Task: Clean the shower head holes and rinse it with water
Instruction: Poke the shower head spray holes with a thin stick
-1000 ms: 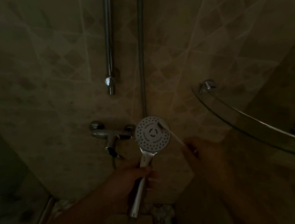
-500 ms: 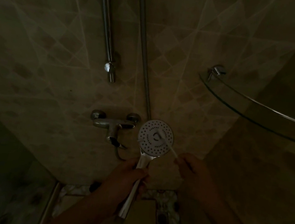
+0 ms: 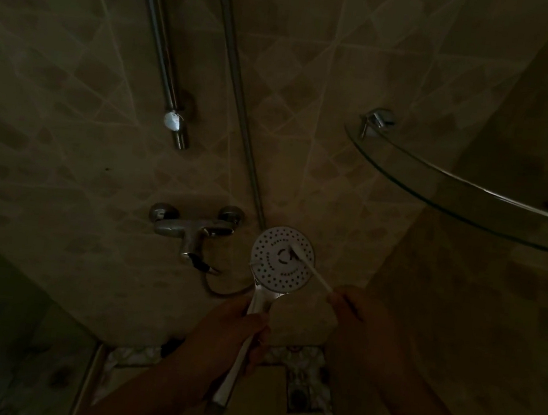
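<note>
A round white shower head (image 3: 274,266) with several small holes faces me in the dim shower corner. My left hand (image 3: 229,333) grips its chrome handle from the left, holding it upright. My right hand (image 3: 360,324) pinches a thin white cotton swab (image 3: 309,269). The swab's tip touches the face of the head near its centre, upper right. A metal hose (image 3: 240,75) runs up the wall from behind the head.
A chrome mixer tap (image 3: 190,228) is fixed to the tiled wall left of the head. A vertical chrome rail (image 3: 165,66) ends above it. A curved glass corner shelf (image 3: 440,189) juts out at the right. A floor drain (image 3: 303,392) lies below.
The swab's tip has slid from the upper right rim of the head toward its centre. My right hand has come nearer to the head, and the view has tilted a little.
</note>
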